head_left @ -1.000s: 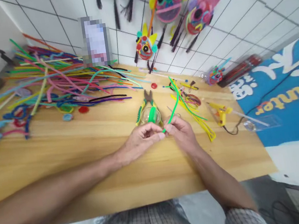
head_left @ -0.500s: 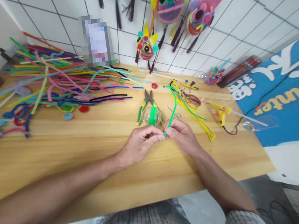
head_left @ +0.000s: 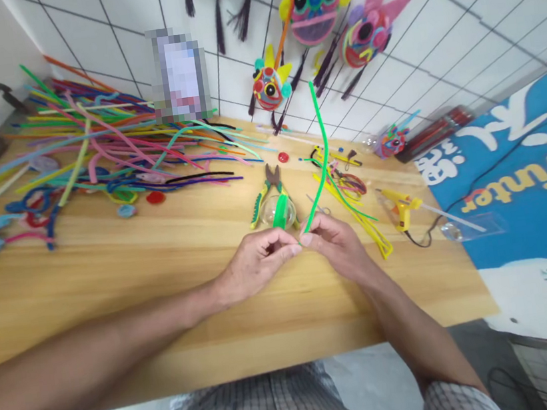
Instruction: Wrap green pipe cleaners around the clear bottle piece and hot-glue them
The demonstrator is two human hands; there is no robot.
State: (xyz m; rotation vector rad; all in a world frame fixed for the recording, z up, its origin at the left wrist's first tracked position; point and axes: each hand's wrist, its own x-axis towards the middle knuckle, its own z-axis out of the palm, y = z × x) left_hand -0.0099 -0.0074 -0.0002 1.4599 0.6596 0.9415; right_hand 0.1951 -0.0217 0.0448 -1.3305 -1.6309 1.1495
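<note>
A bright green pipe cleaner (head_left: 323,148) rises from between my fingertips, its long free part curving up and away over the table. My left hand (head_left: 261,260) pinches its lower end, mostly hidden by the fingers. Touching fingertips with it, my right hand (head_left: 334,244) grips the same pipe cleaner between thumb and forefinger. Just beyond my hands sits a clear ball (head_left: 270,211) with a green band across it. It rests between the handles of pliers (head_left: 274,177) with green and yellow grips. Small scissors (head_left: 323,209) lie partly behind the green stem.
A big heap of coloured pipe cleaners (head_left: 129,143) spreads over the left back. Yellow pipe cleaners (head_left: 375,235) and a yellow glue gun (head_left: 405,206) with a black cord lie at right. Decorated masks (head_left: 314,1) hang on the white grid wall (head_left: 230,69). A red disc (head_left: 283,157) lies behind the pliers.
The free part of the green pipe cleaner has swung up and now stands taller, no longer folded down to the right. Both hands stay nearly in place, still pinching.
</note>
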